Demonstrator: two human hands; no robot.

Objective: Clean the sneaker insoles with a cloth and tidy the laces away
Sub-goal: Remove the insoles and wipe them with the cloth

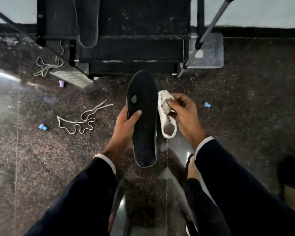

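Observation:
A black insole [144,133] with a worn grey spot near its toe is held upright over the floor. My left hand [124,123] grips its left edge, thumb across the face. My right hand [184,114] pinches a small greyish cloth [166,105] just right of the insole, not touching it. A white sneaker [168,132] without laces lies on the floor under the cloth. Two pale laces lie loose on the floor: one lace [77,121] at the left, the other lace [48,67] farther back. A second dark insole [88,28] rests on the black stand.
A black stepped stand [134,48] is straight ahead. A clear plastic box [209,51] and a slanted metal pole [203,36] are at the back right. Small blue caps [43,127] [207,104] and a purple cap [61,83] lie on the speckled floor. My sandalled foot [192,167] is below.

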